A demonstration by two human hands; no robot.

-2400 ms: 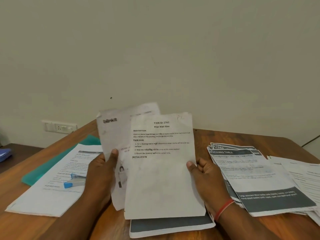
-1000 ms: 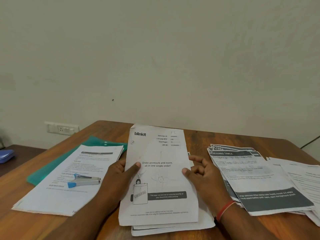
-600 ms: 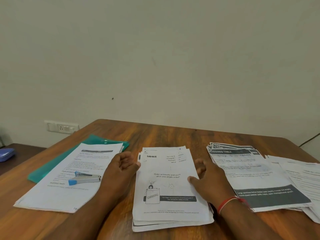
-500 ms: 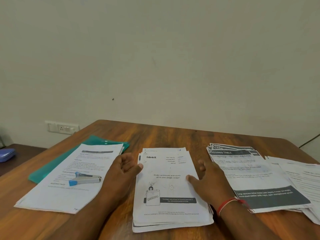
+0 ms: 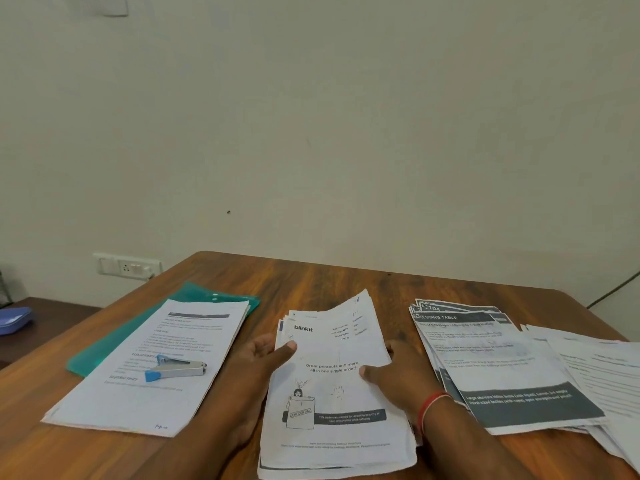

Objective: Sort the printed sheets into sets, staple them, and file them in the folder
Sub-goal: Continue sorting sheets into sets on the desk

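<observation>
Left hand [image 5: 266, 358] and right hand [image 5: 398, 372] pinch the middle stack [image 5: 332, 403]; sorting looks unfinished.
Left of the hands: green folder [image 5: 194, 303] under a sheet set [image 5: 138, 403], stapler [image 5: 176, 367] on top. Between them: stack on the tabletop [image 5: 311, 278], far end lifted, thumbs on top at each side edge, fingers seemingly beneath. Right: fanned piles [image 5: 502, 375]. Risk: uneven edges, so sheets may slip out and mix sets.

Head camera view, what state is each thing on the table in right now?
Middle stack, far end lifted, near end on the table.
Left hand, grips the middle stack's left edge, thumb on top.
Right hand, grips its right edge, thumb on top.
Stapler, closed, lying on the left sheets.
Left sheets, flat, partly covering the green folder.
Green folder, lying flat.
Right pile, flat, fanned.
</observation>
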